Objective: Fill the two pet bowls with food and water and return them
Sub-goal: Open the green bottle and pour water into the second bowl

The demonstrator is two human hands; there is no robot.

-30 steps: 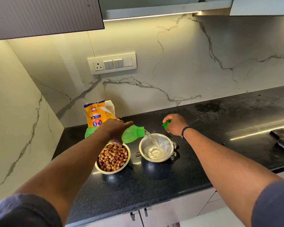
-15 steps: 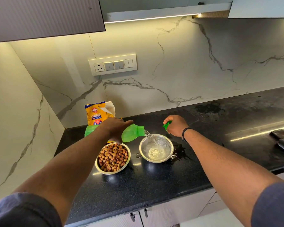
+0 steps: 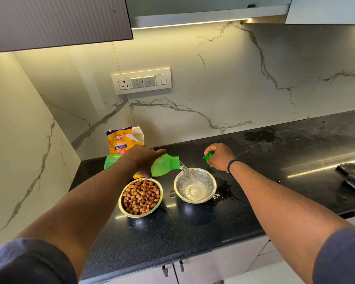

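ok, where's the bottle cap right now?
In the head view the green cap is pinched in the right hand, just behind the water bowl on the black counter, right of the tilted green bottle.

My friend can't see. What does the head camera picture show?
A left hand tips a green bottle, pouring water into a steel bowl on a black counter. Beside it sits a bowl of kibble; the right hand holds the green cap.

Green bottle (image 3: 164,165) middle — under left hand (image 3: 141,158)
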